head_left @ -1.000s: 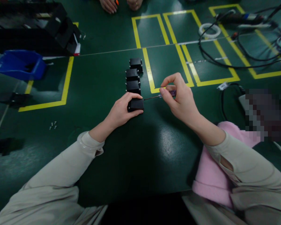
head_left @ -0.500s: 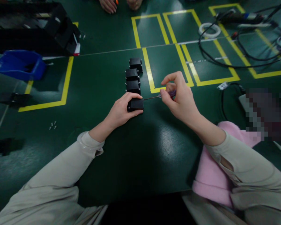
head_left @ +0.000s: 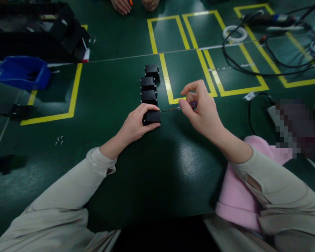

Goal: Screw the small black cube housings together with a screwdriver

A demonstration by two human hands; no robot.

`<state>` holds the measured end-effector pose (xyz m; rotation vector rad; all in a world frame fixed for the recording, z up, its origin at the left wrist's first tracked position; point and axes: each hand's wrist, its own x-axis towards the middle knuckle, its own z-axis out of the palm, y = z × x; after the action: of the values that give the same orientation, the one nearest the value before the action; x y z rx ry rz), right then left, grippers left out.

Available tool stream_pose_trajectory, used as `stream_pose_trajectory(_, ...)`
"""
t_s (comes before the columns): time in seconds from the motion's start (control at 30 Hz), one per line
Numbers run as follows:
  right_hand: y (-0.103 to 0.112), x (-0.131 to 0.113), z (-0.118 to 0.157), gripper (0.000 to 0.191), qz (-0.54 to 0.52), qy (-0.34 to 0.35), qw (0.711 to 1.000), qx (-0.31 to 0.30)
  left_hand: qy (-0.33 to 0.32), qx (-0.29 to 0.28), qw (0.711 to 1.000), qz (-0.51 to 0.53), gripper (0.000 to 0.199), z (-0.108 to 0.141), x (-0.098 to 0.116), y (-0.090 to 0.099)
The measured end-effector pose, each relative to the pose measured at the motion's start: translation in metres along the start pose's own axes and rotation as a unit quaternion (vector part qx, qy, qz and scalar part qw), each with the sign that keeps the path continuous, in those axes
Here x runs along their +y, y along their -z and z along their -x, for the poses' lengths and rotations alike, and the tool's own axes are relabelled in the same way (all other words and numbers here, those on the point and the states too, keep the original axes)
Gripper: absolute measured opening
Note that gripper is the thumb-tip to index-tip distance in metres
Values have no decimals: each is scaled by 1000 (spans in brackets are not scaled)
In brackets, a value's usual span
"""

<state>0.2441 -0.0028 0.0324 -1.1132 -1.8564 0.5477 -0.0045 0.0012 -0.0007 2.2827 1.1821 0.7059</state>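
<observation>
Between its thumb and fingers my left hand (head_left: 135,122) grips the nearest black block (head_left: 152,117) on the green table. My right hand (head_left: 201,108) holds a screwdriver (head_left: 192,104) by its dark handle; the thin shaft points left and its tip meets the right side of the gripped block. Beyond that block, three more stand in a column: one black block (head_left: 148,96) just behind my left fingers, a second black block (head_left: 148,83), and a farthest black block (head_left: 152,71) set slightly to the right. Small shiny screws show at their ends.
Loose screws (head_left: 59,140) lie left of my left hand. A blue bin (head_left: 22,73) and black racks (head_left: 65,35) are at the back left. Cables (head_left: 252,71), a tape roll (head_left: 235,34) and pink cloth (head_left: 238,199) are on the right. Another person's hands (head_left: 122,5) show at the top.
</observation>
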Motion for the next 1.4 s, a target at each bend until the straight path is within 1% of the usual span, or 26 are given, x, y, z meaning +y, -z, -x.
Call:
stream_pose_trajectory(0.17, 0, 1, 0, 10, 6, 0, 1000, -5, -4, 1, 1000, 3, 42, -1, 2, 0)
stream_pose_trajectory(0.3, 0, 1, 0, 15, 12, 11, 1000, 1, -11, 3, 1000, 4, 42, -1, 1, 0)
stream_pose_trajectory(0.4, 0, 1, 0, 16, 4, 8, 1000, 3, -11, 7, 1000, 4, 42, 0, 0, 0)
stream_pose_trajectory(0.57, 0, 0, 1, 9, 0, -2, 1000, 1, -9, 4, 1000, -4, 42, 0, 1, 0)
stream_pose_trajectory(0.73, 0, 0, 0, 16, 17, 15, 1000, 14, -13, 3, 1000, -1, 41, -1, 2, 0)
stream_pose_trajectory(0.9, 0, 0, 0, 14, 1, -4, 1000, 8, -9, 2, 1000, -2, 41, -1, 2, 0)
stream_pose_trajectory(1.0, 0, 0, 0, 9, 3, 1, 1000, 7, -8, 0, 1000, 0, 41, -1, 3, 0)
stream_pose_trajectory(1.13, 0, 1, 0, 15, 0, 8, 1000, 15, -14, 4, 1000, 2, 41, -1, 2, 1)
stream_pose_trajectory(1.23, 0, 2, -1, 13, 0, 6, 1000, 18, -11, 3, 1000, 0, 42, -1, 2, 1)
stream_pose_trajectory(1.4, 0, 2, 0, 10, -7, -8, 1000, 0, -10, 5, 1000, 4, 41, -1, 1, -1)
